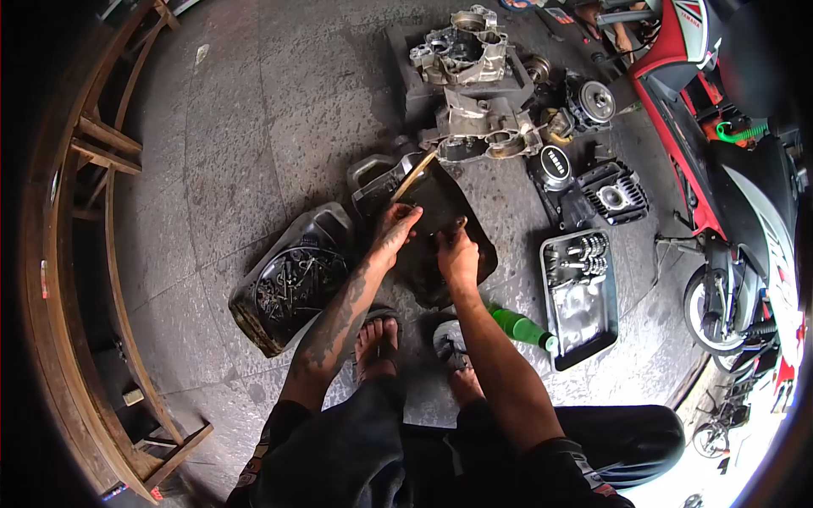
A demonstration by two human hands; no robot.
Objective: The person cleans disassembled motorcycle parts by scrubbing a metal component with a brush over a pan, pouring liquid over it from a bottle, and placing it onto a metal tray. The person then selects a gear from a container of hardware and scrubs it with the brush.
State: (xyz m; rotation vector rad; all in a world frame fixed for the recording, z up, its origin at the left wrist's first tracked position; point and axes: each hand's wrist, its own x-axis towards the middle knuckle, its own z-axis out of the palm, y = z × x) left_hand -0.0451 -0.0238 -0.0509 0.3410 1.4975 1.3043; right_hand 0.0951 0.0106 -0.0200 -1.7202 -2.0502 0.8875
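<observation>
My left hand (396, 232) is over a dark cut-open plastic jerrycan used as a tray (461, 199), fingers curled together. A thin wooden stick (414, 176) slants from beside these fingers to the tray's far rim; whether the hand grips it is unclear. My right hand (458, 257) is closed in a fist above the tray's right part, a small dark rounded end (461, 222) showing at its top. What else the fist holds is hidden. To the left, a second cut container (326, 222) holds a round pan of bolts and small metal parts (296, 284).
Engine casings (483, 127) stand beyond the tray. A YAMAHA cover (555, 167) and finned cylinder part (613, 197) lie right. Nearer are a gear tray (584, 317) and green bottle (518, 325). A motorbike (720, 152) stands right, a wooden bench (85, 254) left. Another person's hand (623, 38) shows at top right.
</observation>
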